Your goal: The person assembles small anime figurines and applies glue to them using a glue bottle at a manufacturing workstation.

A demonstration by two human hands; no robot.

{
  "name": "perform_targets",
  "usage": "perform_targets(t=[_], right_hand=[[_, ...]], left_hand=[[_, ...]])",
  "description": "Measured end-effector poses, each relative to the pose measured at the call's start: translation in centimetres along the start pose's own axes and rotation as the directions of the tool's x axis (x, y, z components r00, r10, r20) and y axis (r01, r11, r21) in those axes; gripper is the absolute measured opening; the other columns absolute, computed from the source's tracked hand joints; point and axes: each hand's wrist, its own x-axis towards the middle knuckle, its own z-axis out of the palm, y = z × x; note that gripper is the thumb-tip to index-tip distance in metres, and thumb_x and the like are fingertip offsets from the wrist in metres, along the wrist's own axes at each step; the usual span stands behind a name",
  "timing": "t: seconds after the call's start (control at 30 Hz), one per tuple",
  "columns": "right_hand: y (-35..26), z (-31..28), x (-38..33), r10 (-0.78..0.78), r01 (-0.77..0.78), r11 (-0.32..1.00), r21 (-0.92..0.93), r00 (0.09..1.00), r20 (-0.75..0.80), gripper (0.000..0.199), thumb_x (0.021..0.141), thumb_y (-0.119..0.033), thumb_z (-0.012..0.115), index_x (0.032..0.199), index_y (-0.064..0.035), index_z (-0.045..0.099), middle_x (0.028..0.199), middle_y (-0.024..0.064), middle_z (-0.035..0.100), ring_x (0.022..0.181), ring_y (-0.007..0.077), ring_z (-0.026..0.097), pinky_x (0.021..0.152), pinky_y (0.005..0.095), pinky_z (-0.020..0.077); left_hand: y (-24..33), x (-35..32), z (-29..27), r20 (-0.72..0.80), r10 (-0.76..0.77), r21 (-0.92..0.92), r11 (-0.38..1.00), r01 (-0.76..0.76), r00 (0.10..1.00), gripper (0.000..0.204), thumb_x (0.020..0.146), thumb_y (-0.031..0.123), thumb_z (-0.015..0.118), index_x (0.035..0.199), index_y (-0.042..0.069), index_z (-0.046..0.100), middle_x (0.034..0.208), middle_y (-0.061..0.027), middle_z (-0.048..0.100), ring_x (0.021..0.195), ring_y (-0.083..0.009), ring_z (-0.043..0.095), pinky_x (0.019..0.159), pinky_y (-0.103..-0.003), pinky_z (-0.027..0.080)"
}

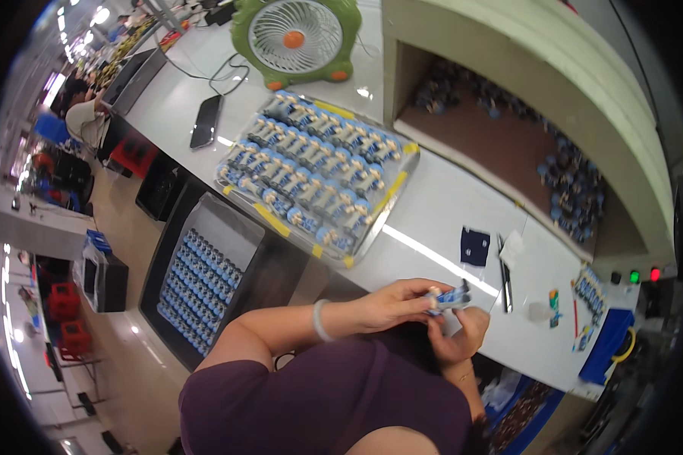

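My left hand (pixel 393 302) and my right hand (pixel 460 337) meet at the near edge of the white table (pixel 440 205). Both pinch one small blue and cream part (pixel 449 297) between their fingertips. A pale bracelet circles my left wrist. Beyond the hands, a clear tray (pixel 316 173) with yellow tape on its edges holds several rows of the same blue and cream parts.
A dark blue pad (pixel 475 246), tweezers (pixel 503 274) and white scraps lie right of the hands. A green desk fan (pixel 296 38) and a phone (pixel 205 121) stand farther back. A beige hooded bin (pixel 524 136) holds more parts. A black tray of blue parts (pixel 197 284) sits low on the left.
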Motion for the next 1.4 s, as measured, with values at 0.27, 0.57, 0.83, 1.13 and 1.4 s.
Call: perform_targets(t=[0.27, 0.57, 0.83, 1.13, 1.4], right_hand=[[1.8, -0.9, -1.6, 0.215, -0.215, 0.977, 0.004, 0.976, 0.040, 0.029, 0.067, -0.006, 0.058, 0.094, -0.0014, 0.050, 0.082, 0.0114, 0.053, 0.077, 0.0285, 0.049, 0.071, 0.0357, 0.0392], [1.6, 0.1, -1.1, 0.245, -0.242, 0.963, -0.119, 0.969, 0.010, 0.028, 0.066, 0.000, 0.057, 0.093, -0.0019, 0.052, 0.080, 0.0122, 0.054, 0.074, 0.0279, 0.050, 0.069, 0.0354, 0.0400], [1.3, 0.1, -0.6, 0.238, -0.235, 0.960, -0.153, 0.971, 0.004, 0.023, 0.064, 0.001, 0.058, 0.087, -0.0024, 0.054, 0.078, 0.0120, 0.055, 0.071, 0.0285, 0.052, 0.065, 0.0350, 0.0414], [2.4, -3.9, -2.2, 0.250, -0.258, 0.946, -0.194, 0.966, -0.064, 0.025, 0.063, -0.003, 0.060, 0.088, -0.0037, 0.054, 0.078, 0.0118, 0.055, 0.071, 0.0287, 0.052, 0.068, 0.0362, 0.0401], [4.0, -5.9, -3.8, 0.224, -0.263, 0.866, -0.425, 0.964, -0.142, 0.028, 0.062, -0.006, 0.059, 0.090, -0.0068, 0.055, 0.078, 0.0080, 0.055, 0.073, 0.0269, 0.051, 0.071, 0.0380, 0.0375]], left_hand=[[19.5, -7.3, -6.0, -0.048, 0.822, 0.987, 0.126, -0.100, 0.567, 0.037, 0.069, 0.003, 0.064, 0.103, 0.004, 0.049, 0.093, -0.0037, 0.051, 0.085, -0.0125, 0.052, 0.079, -0.026, 0.042], [32.3, -0.6, -17.4, -0.208, 0.638, 0.788, -0.339, 0.513, 0.741, 0.035, 0.058, 0.027, 0.068, 0.082, 0.002, 0.062, 0.077, -0.0123, 0.062, 0.078, -0.0241, 0.059, 0.072, -0.032, 0.046], [32.4, 0.3, -20.6, -0.156, 0.564, 0.800, -0.409, 0.439, 0.811, 0.039, 0.058, 0.027, 0.071, 0.086, 0.002, 0.060, 0.086, -0.0160, 0.058, 0.083, -0.0294, 0.055, 0.075, -0.035, 0.043], [23.8, 2.4, -8.6, 0.043, 0.440, 0.914, -0.381, 0.143, 0.897, 0.035, 0.068, 0.020, 0.067, 0.096, 0.002, 0.056, 0.096, -0.0152, 0.056, 0.093, -0.0319, 0.052, 0.083, -0.038, 0.040], [17.0, 25.1, -9.5, 0.485, 0.301, 0.724, -0.664, -0.185, 0.821, 0.031, 0.075, 0.013, 0.054, 0.106, 0.005, 0.053, 0.107, -0.0145, 0.052, 0.103, -0.0300, 0.047, 0.091, -0.041, 0.035]])
